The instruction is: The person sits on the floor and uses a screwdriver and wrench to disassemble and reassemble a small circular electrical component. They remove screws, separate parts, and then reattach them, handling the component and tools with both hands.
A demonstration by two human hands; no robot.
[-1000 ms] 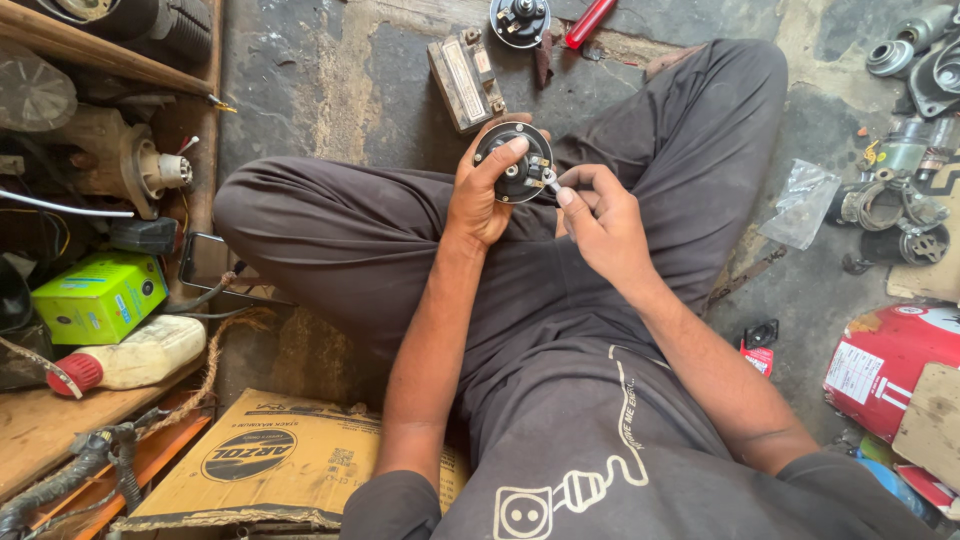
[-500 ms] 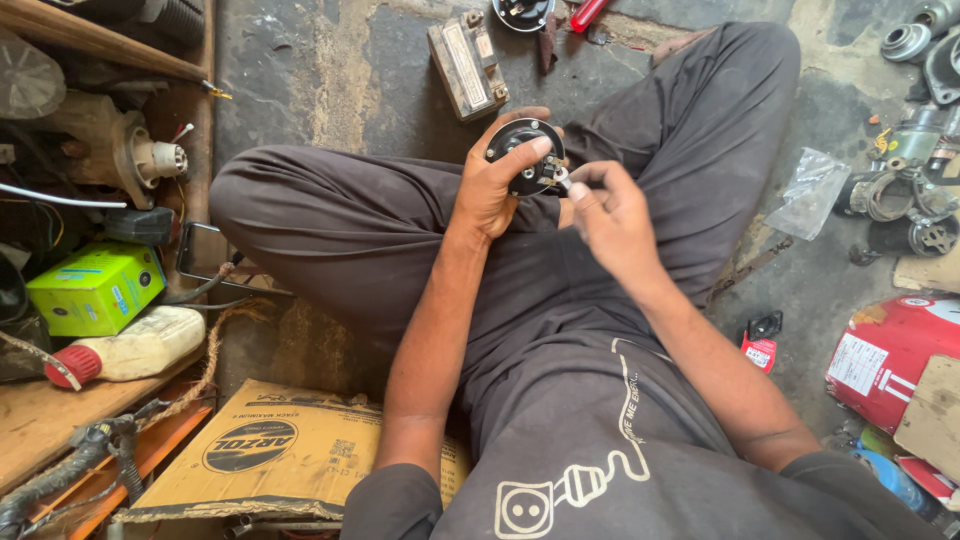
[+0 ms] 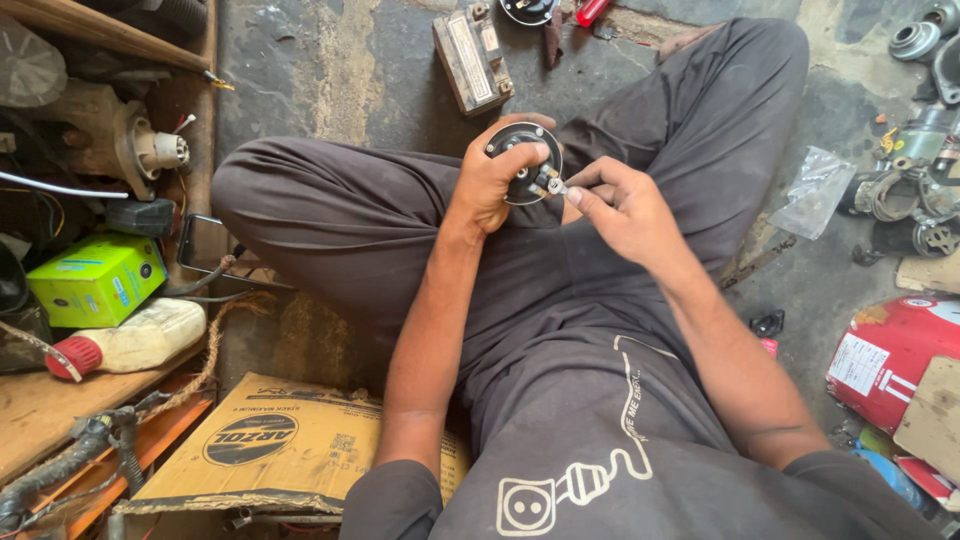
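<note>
I sit cross-legged on a concrete floor in dark trousers. My left hand [image 3: 495,180] grips a round black disc-shaped part [image 3: 512,140], held up over my lap with its face toward me. My right hand [image 3: 620,205] pinches a small metal piece [image 3: 556,186] between thumb and forefinger, right against the terminals at the disc's middle. Both hands meet at the disc.
A small grey battery [image 3: 472,58] lies on the floor ahead. A green box [image 3: 97,278] and a white bottle with a red cap [image 3: 130,340] sit on a wooden shelf at left. A cardboard box [image 3: 270,450] is near my left knee. Metal parts [image 3: 915,190] and a plastic bag [image 3: 815,190] lie at right.
The view has shifted slightly. My hands stay on the disc; the right hand's fingers have worked a little at its middle.
</note>
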